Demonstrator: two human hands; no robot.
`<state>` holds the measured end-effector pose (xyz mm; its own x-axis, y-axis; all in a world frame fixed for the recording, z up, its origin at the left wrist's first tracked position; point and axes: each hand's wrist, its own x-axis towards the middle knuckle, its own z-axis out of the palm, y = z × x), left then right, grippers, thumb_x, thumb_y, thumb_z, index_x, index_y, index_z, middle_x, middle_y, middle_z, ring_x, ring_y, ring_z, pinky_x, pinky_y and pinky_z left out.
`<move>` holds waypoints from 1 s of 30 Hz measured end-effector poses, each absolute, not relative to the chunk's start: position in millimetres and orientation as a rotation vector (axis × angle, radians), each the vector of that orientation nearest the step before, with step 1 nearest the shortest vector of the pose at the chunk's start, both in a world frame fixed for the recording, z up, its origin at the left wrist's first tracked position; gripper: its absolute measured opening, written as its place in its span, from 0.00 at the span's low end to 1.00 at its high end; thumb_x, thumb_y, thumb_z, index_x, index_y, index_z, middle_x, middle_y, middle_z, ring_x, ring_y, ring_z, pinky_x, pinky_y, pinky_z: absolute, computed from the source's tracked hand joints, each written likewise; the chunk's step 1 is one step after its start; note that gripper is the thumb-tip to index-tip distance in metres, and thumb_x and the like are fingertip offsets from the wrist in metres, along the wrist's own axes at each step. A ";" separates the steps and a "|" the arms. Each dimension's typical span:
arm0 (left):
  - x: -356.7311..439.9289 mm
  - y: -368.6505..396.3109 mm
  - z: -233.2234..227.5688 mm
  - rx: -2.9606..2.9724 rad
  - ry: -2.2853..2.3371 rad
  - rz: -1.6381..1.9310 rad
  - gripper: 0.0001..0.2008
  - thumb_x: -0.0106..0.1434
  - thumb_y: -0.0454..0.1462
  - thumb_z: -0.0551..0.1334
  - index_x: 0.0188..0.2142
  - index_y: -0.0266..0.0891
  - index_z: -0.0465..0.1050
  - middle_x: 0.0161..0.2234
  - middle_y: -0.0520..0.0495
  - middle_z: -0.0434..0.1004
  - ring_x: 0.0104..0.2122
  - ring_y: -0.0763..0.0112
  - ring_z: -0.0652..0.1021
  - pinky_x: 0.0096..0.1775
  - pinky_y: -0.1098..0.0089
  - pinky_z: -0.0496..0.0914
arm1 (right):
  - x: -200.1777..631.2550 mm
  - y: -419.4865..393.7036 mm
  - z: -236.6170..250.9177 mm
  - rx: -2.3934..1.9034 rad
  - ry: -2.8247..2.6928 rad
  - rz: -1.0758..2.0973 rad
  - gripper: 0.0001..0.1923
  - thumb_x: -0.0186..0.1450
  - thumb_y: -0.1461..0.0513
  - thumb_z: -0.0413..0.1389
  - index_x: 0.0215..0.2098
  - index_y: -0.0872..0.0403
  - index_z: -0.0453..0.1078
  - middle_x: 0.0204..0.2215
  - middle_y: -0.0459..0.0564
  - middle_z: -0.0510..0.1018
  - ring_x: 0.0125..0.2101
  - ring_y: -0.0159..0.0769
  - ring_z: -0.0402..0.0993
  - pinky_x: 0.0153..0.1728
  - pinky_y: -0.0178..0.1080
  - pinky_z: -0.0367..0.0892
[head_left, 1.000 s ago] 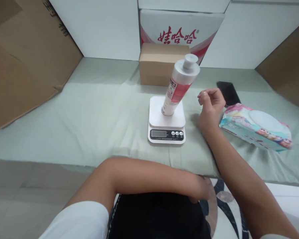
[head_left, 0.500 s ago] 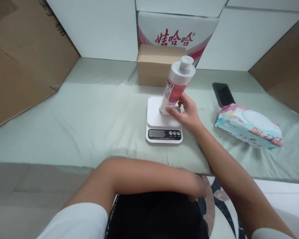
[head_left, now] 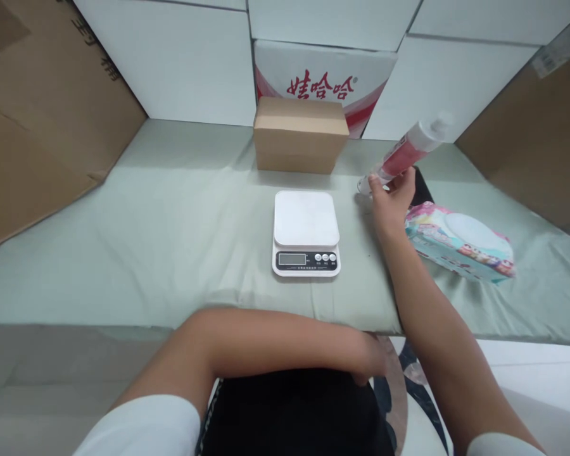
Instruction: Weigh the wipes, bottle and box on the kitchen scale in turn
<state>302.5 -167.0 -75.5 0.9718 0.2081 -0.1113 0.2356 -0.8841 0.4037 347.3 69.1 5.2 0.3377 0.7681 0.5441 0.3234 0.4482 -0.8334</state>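
Note:
My right hand grips the lower end of a white bottle with a red label, held tilted to the right above the cloth, to the right of the scale. The white kitchen scale sits in the middle of the green cloth with nothing on its platform. My left hand rests in my lap against the black clothing, forearm lying across my body; its fingers are partly hidden.
A small brown carton stands behind the scale, with a white and red printed box behind it. A pack of wipes lies to the right, a black phone just behind it. Large cardboard sheets lean at both sides.
My right hand went from empty beside the scale to gripping the bottle, then lifted it off the platform and carried it to the right, tilting it. My left arm stayed still.

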 end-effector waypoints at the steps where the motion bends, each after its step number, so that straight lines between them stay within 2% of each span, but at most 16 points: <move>1: 301.2 -166.1 -72.0 2.659 0.203 -0.172 0.20 0.37 0.37 0.75 0.06 0.46 0.63 0.21 0.47 0.79 0.20 0.63 0.76 0.27 0.58 0.76 | 352.0 72.4 1.0 -1.162 -1.233 0.358 0.19 0.61 0.54 0.69 0.44 0.46 0.66 0.42 0.48 0.78 0.42 0.40 0.75 0.48 0.48 0.74; 5: 295.3 -160.7 -53.8 2.473 -0.119 -0.461 0.30 0.41 0.38 0.74 0.04 0.46 0.50 0.18 0.44 0.75 0.21 0.57 0.77 0.27 0.54 0.75 | 365.2 81.0 -12.6 -1.267 -1.210 0.282 0.19 0.59 0.56 0.67 0.44 0.49 0.67 0.40 0.46 0.76 0.40 0.39 0.74 0.55 0.53 0.71; 10: 290.8 -157.1 -36.3 2.385 -0.097 -0.465 0.33 0.43 0.38 0.74 0.05 0.46 0.47 0.15 0.47 0.69 0.20 0.56 0.76 0.26 0.57 0.73 | 368.6 86.5 -23.2 -1.294 -1.173 0.272 0.19 0.58 0.56 0.66 0.43 0.48 0.67 0.39 0.46 0.76 0.40 0.40 0.73 0.56 0.55 0.72; 13: 288.6 -156.8 -28.9 2.380 -0.155 -0.400 0.30 0.44 0.38 0.76 0.07 0.45 0.53 0.15 0.50 0.70 0.19 0.61 0.75 0.24 0.61 0.69 | 365.5 86.2 -26.0 -1.299 -1.163 0.269 0.21 0.58 0.56 0.65 0.48 0.49 0.69 0.43 0.49 0.76 0.46 0.43 0.75 0.59 0.58 0.71; 16: 280.3 -155.7 -9.6 2.289 -0.374 -0.256 0.18 0.56 0.38 0.71 0.15 0.45 0.67 0.21 0.53 0.79 0.24 0.65 0.79 0.26 0.64 0.68 | 360.5 74.1 -15.8 -1.358 -1.131 0.169 0.34 0.56 0.54 0.67 0.60 0.49 0.68 0.57 0.58 0.71 0.56 0.50 0.73 0.63 0.62 0.68; 18: 269.6 -151.2 13.8 2.257 -0.423 -0.068 0.12 0.63 0.39 0.65 0.23 0.46 0.72 0.28 0.55 0.85 0.29 0.68 0.82 0.30 0.66 0.70 | 355.3 58.1 -0.2 -1.363 -1.136 0.044 0.44 0.56 0.54 0.69 0.68 0.46 0.63 0.67 0.62 0.62 0.60 0.54 0.69 0.62 0.64 0.70; 19: 262.5 -146.4 27.8 2.274 -0.381 0.054 0.10 0.66 0.41 0.63 0.27 0.47 0.74 0.31 0.55 0.86 0.32 0.69 0.82 0.32 0.67 0.71 | 351.8 49.0 8.6 -1.336 -1.157 -0.010 0.45 0.58 0.53 0.68 0.71 0.44 0.60 0.69 0.62 0.59 0.60 0.55 0.69 0.61 0.64 0.71; 21: 244.4 -128.9 56.6 2.384 -0.199 0.299 0.11 0.71 0.44 0.58 0.35 0.47 0.77 0.35 0.53 0.88 0.34 0.69 0.83 0.35 0.67 0.71 | 343.3 33.1 24.1 -1.235 -1.231 -0.060 0.41 0.64 0.51 0.63 0.73 0.41 0.58 0.70 0.61 0.58 0.59 0.55 0.71 0.58 0.65 0.73; 23: 219.1 -99.5 80.6 2.553 0.046 0.560 0.14 0.73 0.43 0.54 0.39 0.46 0.78 0.36 0.50 0.87 0.35 0.68 0.83 0.35 0.66 0.70 | 333.6 26.6 31.7 -1.092 -1.313 -0.014 0.34 0.68 0.49 0.58 0.71 0.39 0.61 0.67 0.59 0.65 0.57 0.53 0.74 0.58 0.64 0.73; 25: 184.0 -59.5 94.4 2.651 0.403 0.874 0.15 0.72 0.46 0.55 0.38 0.44 0.78 0.36 0.48 0.86 0.36 0.66 0.82 0.38 0.66 0.71 | 323.8 33.5 29.7 -0.971 -1.373 0.159 0.30 0.69 0.48 0.56 0.68 0.39 0.64 0.64 0.57 0.71 0.57 0.51 0.75 0.59 0.61 0.73; 27: 139.7 -14.6 96.1 2.554 0.806 1.288 0.20 0.74 0.51 0.54 0.36 0.43 0.76 0.33 0.47 0.82 0.36 0.66 0.82 0.42 0.65 0.74 | 315.3 52.6 20.8 -0.946 -1.376 0.421 0.32 0.66 0.46 0.59 0.67 0.39 0.64 0.63 0.56 0.73 0.60 0.49 0.74 0.63 0.60 0.70; 30: 70.0 46.4 78.2 1.873 1.348 1.923 0.24 0.76 0.55 0.51 0.39 0.40 0.75 0.36 0.45 0.79 0.42 0.65 0.82 0.49 0.64 0.75 | 306.6 91.9 4.5 -1.070 -1.277 0.770 0.38 0.61 0.42 0.61 0.67 0.40 0.63 0.65 0.55 0.72 0.66 0.49 0.70 0.67 0.62 0.64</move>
<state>70.0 46.4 78.2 -0.2165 0.6450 0.7329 0.4692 -0.5896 0.6574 306.6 91.9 4.5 0.1672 0.9166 0.3631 0.1068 0.3493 -0.9309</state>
